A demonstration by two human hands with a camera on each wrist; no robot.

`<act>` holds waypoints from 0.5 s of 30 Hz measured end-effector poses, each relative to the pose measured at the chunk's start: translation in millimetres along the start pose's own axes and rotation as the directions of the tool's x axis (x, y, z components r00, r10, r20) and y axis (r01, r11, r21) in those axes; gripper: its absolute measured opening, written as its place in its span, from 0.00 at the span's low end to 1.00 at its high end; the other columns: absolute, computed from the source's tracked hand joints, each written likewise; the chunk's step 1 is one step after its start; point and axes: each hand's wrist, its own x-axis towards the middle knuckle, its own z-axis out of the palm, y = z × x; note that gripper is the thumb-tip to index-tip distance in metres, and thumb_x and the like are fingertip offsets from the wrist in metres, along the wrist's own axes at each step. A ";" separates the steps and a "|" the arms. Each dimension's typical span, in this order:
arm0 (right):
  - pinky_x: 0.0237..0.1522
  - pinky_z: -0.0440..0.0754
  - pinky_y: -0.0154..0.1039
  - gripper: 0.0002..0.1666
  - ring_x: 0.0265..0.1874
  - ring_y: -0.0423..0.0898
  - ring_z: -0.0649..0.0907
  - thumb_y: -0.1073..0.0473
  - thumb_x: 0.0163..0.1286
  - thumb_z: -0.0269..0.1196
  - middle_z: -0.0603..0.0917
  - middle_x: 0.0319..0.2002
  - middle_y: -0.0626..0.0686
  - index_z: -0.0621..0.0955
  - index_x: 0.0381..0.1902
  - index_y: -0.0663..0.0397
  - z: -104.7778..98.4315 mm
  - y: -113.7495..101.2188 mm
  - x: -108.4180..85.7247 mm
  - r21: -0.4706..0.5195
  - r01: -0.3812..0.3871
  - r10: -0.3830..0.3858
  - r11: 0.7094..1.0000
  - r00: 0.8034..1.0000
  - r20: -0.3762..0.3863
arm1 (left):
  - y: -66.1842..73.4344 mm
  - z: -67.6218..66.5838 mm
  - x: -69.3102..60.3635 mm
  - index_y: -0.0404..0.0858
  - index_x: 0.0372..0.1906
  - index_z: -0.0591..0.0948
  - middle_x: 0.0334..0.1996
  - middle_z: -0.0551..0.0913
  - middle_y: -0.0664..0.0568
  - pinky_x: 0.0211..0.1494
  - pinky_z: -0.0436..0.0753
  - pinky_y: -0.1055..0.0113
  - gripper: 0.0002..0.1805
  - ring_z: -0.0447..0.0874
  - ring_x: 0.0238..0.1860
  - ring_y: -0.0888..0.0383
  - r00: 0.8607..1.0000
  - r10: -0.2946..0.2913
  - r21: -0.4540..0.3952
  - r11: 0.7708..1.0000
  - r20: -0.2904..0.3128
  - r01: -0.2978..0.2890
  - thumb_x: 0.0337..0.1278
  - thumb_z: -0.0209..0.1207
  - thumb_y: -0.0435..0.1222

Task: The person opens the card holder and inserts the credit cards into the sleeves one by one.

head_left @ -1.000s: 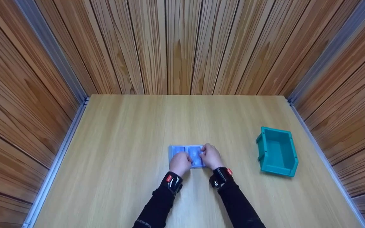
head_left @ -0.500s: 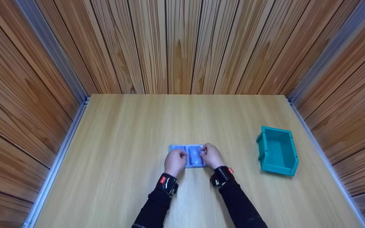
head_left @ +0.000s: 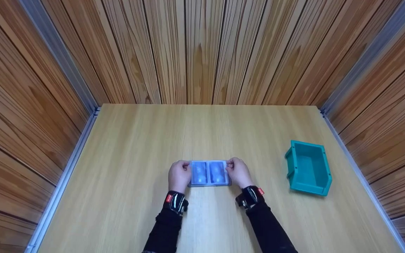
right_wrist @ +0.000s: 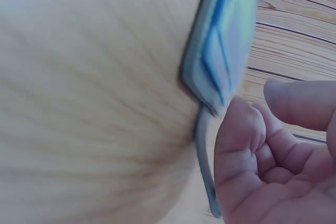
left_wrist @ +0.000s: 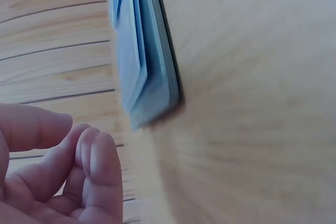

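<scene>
A blue wallet [head_left: 208, 173] lies spread flat on the table, with two pocketed panels side by side in the head view. At its left edge is my left hand [head_left: 179, 176]; in the left wrist view its loosely bent fingers [left_wrist: 105, 166] and thumb stand apart with nothing between them, a little short of the wallet [left_wrist: 149, 66]. My right hand [head_left: 238, 172] is at the right edge. In the right wrist view its fingertips [right_wrist: 244, 121] are near or touching the wallet's corner, and the thumb is apart from them. A narrow strap [right_wrist: 203, 156] hangs off the wallet beside those fingers.
A teal plastic bin [head_left: 308, 168] stands at the right of the wooden table [head_left: 132, 140]. Wood-panelled walls [head_left: 202, 52] close off the back and both sides, with metal rails along the side edges.
My left hand has moved left from the middle of the wallet to its left edge, uncovering the left panel. The right hand and the wallet have shifted slightly right.
</scene>
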 end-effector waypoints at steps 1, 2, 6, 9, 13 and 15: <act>0.42 0.77 0.49 0.07 0.34 0.53 0.78 0.71 0.61 0.64 0.77 0.31 0.55 0.79 0.38 0.67 -1.5 -0.4 0.0 -0.001 0.002 -0.002 1.000 1.000 -0.010 | -1.2 -1.1 0.6 0.31 0.37 0.86 0.30 0.82 0.48 0.45 0.78 0.55 0.08 0.81 0.37 0.49 1.000 -0.005 0.005 1.000 0.001 0.005 0.52 0.61 0.26; 0.42 0.77 0.49 0.07 0.34 0.53 0.78 0.71 0.61 0.64 0.77 0.31 0.55 0.79 0.38 0.67 -3.0 -0.5 0.1 -0.004 0.005 -0.005 1.000 1.000 -0.021 | -2.2 -2.0 1.1 0.31 0.37 0.86 0.31 0.82 0.48 0.45 0.78 0.55 0.08 0.81 0.37 0.49 1.000 -0.008 0.012 1.000 0.002 0.008 0.52 0.61 0.26; 0.42 0.78 0.50 0.07 0.34 0.53 0.79 0.70 0.60 0.64 0.78 0.31 0.55 0.79 0.38 0.67 -9.6 -0.3 1.0 -0.020 -0.001 0.000 1.000 0.999 -0.050 | -5.0 -5.6 2.5 0.31 0.37 0.86 0.33 0.83 0.46 0.46 0.78 0.54 0.07 0.82 0.39 0.48 1.000 -0.024 0.047 0.999 0.016 0.023 0.54 0.61 0.27; 0.42 0.78 0.51 0.07 0.34 0.54 0.80 0.70 0.61 0.63 0.79 0.31 0.55 0.79 0.38 0.67 -14.7 1.5 2.2 -0.030 -0.018 0.016 0.999 0.998 -0.062 | -6.6 -7.8 3.5 0.31 0.37 0.85 0.34 0.84 0.45 0.46 0.79 0.54 0.07 0.82 0.40 0.47 0.999 -0.029 0.070 0.997 0.023 0.028 0.55 0.61 0.28; 0.42 0.78 0.51 0.07 0.35 0.54 0.80 0.69 0.63 0.63 0.80 0.32 0.56 0.80 0.39 0.67 -19.9 5.9 3.2 -0.046 -0.056 0.053 0.997 0.996 -0.077 | -8.3 -10.3 4.3 0.31 0.38 0.85 0.35 0.84 0.43 0.47 0.78 0.53 0.07 0.82 0.41 0.46 0.998 -0.051 0.085 0.995 0.042 0.047 0.55 0.60 0.28; 0.43 0.78 0.51 0.08 0.35 0.55 0.81 0.68 0.63 0.63 0.81 0.32 0.57 0.80 0.39 0.67 -21.6 7.9 3.0 -0.051 -0.069 0.064 0.996 0.994 -0.088 | -9.4 -11.1 4.7 0.30 0.40 0.85 0.36 0.84 0.42 0.47 0.79 0.53 0.08 0.82 0.41 0.46 0.996 -0.074 0.084 0.994 0.058 0.069 0.56 0.60 0.28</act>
